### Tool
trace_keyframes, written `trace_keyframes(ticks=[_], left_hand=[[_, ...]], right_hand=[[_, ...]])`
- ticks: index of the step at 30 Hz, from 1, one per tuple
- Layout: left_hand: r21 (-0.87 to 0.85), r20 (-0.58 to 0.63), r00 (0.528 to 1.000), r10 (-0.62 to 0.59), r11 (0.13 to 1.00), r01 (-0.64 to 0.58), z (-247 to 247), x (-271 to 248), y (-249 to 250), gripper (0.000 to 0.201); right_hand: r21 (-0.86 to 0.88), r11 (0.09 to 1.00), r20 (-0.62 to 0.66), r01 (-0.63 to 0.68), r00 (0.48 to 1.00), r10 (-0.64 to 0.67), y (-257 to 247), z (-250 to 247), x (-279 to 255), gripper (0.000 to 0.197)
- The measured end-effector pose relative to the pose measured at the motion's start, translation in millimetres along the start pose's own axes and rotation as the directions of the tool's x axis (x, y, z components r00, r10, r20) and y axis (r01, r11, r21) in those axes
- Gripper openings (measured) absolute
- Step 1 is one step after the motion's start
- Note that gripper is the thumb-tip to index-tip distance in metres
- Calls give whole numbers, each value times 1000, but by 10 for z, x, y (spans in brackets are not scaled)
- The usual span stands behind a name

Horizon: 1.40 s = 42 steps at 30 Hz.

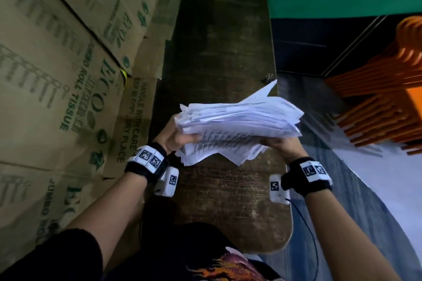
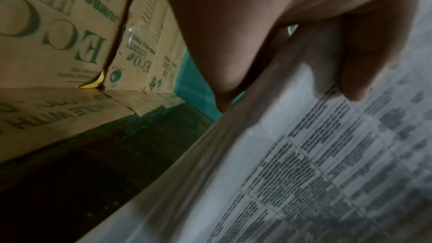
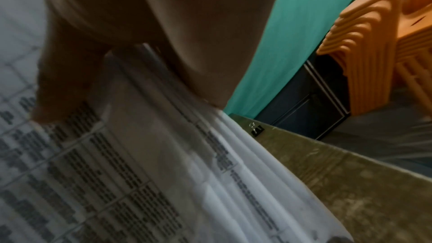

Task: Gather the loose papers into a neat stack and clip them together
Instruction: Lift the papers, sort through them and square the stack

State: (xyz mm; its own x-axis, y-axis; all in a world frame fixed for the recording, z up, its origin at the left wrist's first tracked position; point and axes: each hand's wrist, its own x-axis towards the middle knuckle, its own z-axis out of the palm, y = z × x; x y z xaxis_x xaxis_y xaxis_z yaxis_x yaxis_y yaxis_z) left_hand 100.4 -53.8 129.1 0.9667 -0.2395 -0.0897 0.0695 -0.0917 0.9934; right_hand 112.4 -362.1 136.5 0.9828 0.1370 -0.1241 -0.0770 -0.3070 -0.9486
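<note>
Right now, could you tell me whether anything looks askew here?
Yes: the papers, held over the table by both hands, are fanned unevenly, corners jutting. The binder clip lies unused at the table's right edge.

Printed paper sheets point(image 1: 237, 125), worn wooden table point(image 1: 219, 57)

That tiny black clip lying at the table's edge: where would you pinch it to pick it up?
Probably by its wire handles. The binder clip lies on the table near the right edge, beyond the papers, handles apparently sticking up. Come from above with the right hand, once it lets go of the papers; the left hand can keep them.
</note>
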Motion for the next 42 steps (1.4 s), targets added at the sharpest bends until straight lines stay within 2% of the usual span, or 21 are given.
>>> trace_keyframes(ticks=[2, 3, 6, 7, 8, 9, 11, 13, 15, 18, 23, 24, 26, 27, 29, 31, 35, 36, 39, 41, 42], left_hand=[[-43, -21, 1000, -21, 999, 20, 23, 23, 45, 52], [-85, -51, 998, -39, 996, 35, -2, 23, 32, 53], [-159, -171, 984, -53, 987, 26, -60, -25, 44, 65], [-167, -171, 984, -59, 985, 30, -35, -37, 58, 64], [-170, -170, 983, -65, 985, 35, -4, -31, 36, 60], [-150, -178, 982, -70, 988, 44, 44, -23, 49, 55], [-159, -249, 966, -66, 987, 26, 135, 23, 32, 46], [-117, -431, 902, -43, 993, -8, 245, 72, -3, 39], [-121, -588, 809, -18, 990, -66, 353, 122, 20, 35], [-133, -667, 744, 39, 976, -170, 459, 154, 107, 36], [-96, -592, 800, 96, 977, -189, 433, 80, -50, 32], [-101, -561, 820, 109, 975, -198, 381, 74, -101, 43], [-88, -462, 879, 117, 980, -178, 252, 69, -138, 78], [-65, -401, 907, 134, 983, -173, 201, 73, -125, 83], [-19, -262, 954, 147, 987, -157, 174, 86, -17, 82], [9, -179, 978, 111, 994, -111, 107, 105, 22, 78], [-8, -239, 971, 22, 1000, -24, -112, 120, -84, 80], [17, -236, 972, 17, 1000, -13, -103, 124, -99, 80], [44, -179, 984, -21, 999, 29, 33, 168, -131, 59], [23, -291, 957, 15, 1000, -9, 92, 185, -125, 56], [3, -386, 922, 37, 999, -39, 123, 186, -62, 59]], right_hand=[[-89, 995, -24, 34, 999, -36, -53, 41, 71, 57], [-27, 999, -32, 46, 998, -46, -56, 20, 113, 60], [136, 979, 52, 153, 985, -162, -18, -103, 252, 103], [153, 975, 74, 159, 982, -172, 14, -134, 307, 113], [153, 976, 85, 157, 982, -171, 28, -156, 341, 114], [145, 977, 83, 156, 982, -169, 54, -162, 384, 104], [24, 987, 69, 157, 985, -158, 11, -127, 438, 62], [-13, 988, -20, 152, 988, -152, -56, -39, 455, 33], [68, 987, -152, 147, 979, -136, -149, 50, 442, 22], [176, 968, -242, 180, 961, -135, -205, 55, 390, 17], [191, 973, -108, 133, 988, -114, -84, -6, 267, 28], [208, 970, -96, 128, 989, -110, -56, -43, 264, 33], [243, 960, -97, 139, 988, -119, -15, -128, 274, 50], [246, 958, -91, 148, 988, -129, -15, -145, 281, 58], [179, 969, -60, 169, 985, -161, -29, -80, 291, 65], [148, 975, -43, 167, 986, -163, -64, 3, 303, 65], [190, 967, -42, 169, 986, -164, -20, -113, 314, 76], [173, 972, -29, 158, 987, -155, -20, -101, 310, 74], [72, 984, -43, 161, 987, -158, -74, 105, 316, 51], [123, 983, -118, 139, 985, -124, -167, 205, 338, 33], [149, 980, -156, 133, 982, -109, -212, 221, 345, 38]])
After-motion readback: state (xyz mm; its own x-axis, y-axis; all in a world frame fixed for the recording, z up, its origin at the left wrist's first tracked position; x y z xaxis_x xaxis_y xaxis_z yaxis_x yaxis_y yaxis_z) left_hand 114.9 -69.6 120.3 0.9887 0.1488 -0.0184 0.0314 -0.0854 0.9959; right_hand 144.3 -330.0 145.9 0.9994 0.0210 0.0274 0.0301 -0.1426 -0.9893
